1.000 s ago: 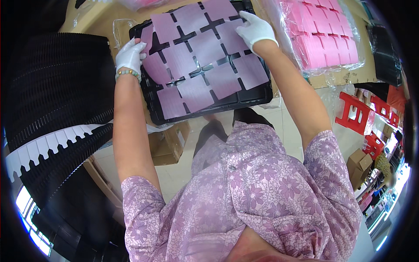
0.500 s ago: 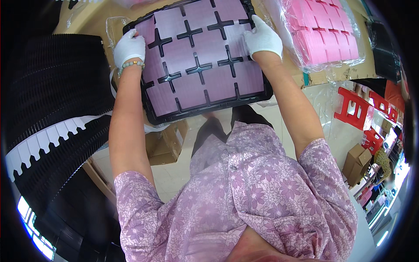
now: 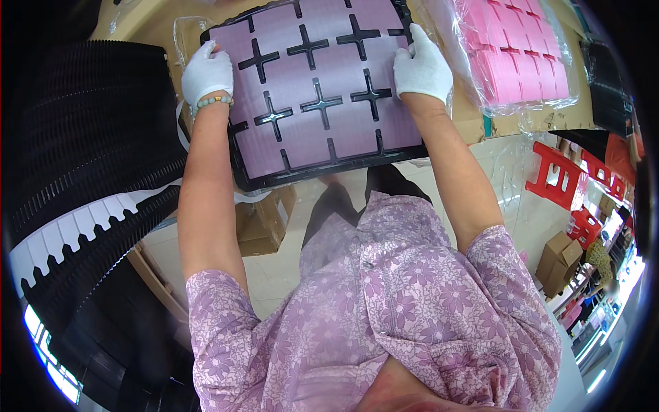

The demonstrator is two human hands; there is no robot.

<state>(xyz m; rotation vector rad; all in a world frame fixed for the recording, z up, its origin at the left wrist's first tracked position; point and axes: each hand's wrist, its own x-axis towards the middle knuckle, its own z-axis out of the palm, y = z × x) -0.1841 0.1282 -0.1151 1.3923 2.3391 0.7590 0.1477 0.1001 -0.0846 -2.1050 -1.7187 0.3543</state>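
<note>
A black plastic tray with raised cross-shaped dividers lies across the far middle of the view. Pale purple sheet pieces fill the spaces between the crosses. My left hand, in a white glove with a bead bracelet at the wrist, is closed on the tray's left rim. On the opposite side my right hand, also gloved in white, grips the right rim. Its thumb points up along the edge, and its other fingertips are partly hidden.
Pink sheet pieces in clear plastic wrap lie right of the tray on a cardboard surface. Stacked black ridged trays with a white notched strip stand left. Below are an open carton and red stools.
The tray has shifted slightly right and away from me, with both hands keeping to its rims. The sheet pieces have moved along with it.
</note>
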